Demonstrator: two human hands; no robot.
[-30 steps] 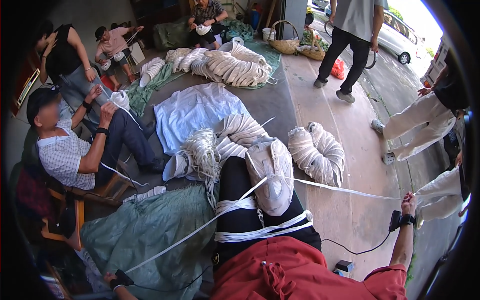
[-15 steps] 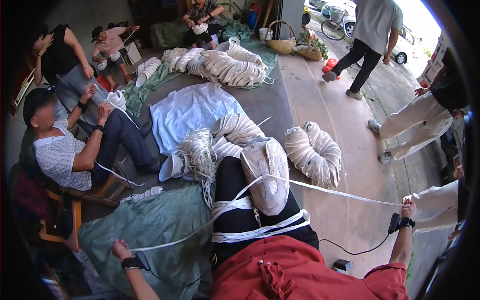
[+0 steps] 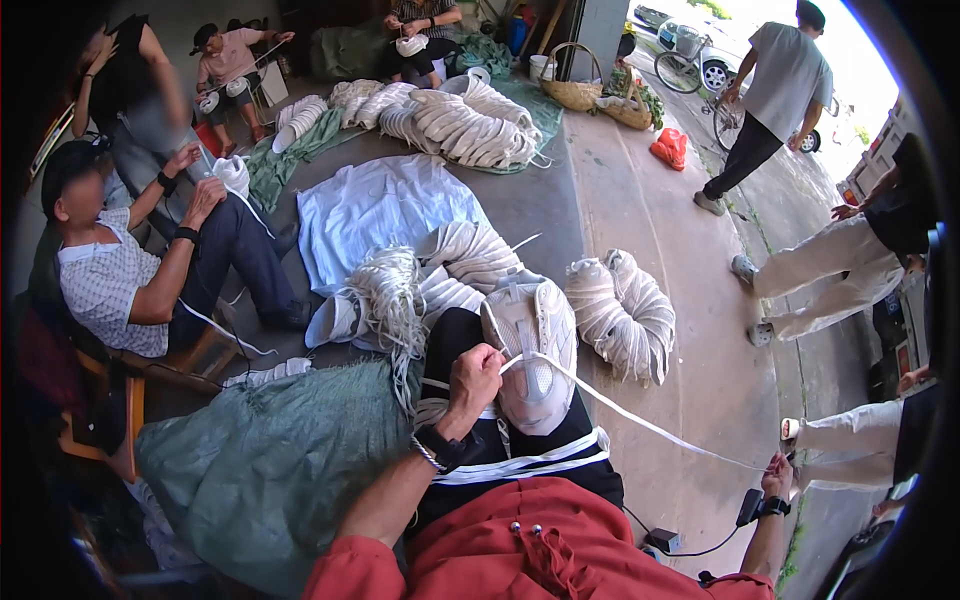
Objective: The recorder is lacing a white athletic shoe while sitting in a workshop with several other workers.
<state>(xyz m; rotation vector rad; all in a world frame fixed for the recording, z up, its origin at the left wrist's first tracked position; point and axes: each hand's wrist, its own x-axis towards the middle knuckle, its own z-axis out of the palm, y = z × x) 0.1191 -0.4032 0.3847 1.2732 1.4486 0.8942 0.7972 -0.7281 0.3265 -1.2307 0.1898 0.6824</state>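
A flat white strap [image 3: 640,420] runs taut from my white sneaker [image 3: 532,345], which rests on my crossed black-trousered leg, out to the right. My left hand [image 3: 472,378] is closed on the strap right beside the sneaker's sole. My right hand [image 3: 778,478], wearing a black wristband, pinches the strap's far end low at the right. More turns of strap [image 3: 520,465] wrap around my thigh. A bundle of white cord [image 3: 388,300] lies just left of my knee.
Coiled white strap bundles [image 3: 622,310] lie on the concrete, with more at the back [image 3: 460,125]. A green net sack [image 3: 270,460] lies at my left. A seated person [image 3: 140,270] winds cord on the left; others sit behind, and people stand at the right.
My left hand has swung from low at the left up to the sneaker and closed on the strap there. My right hand stays out at the right, keeping the strap taut.
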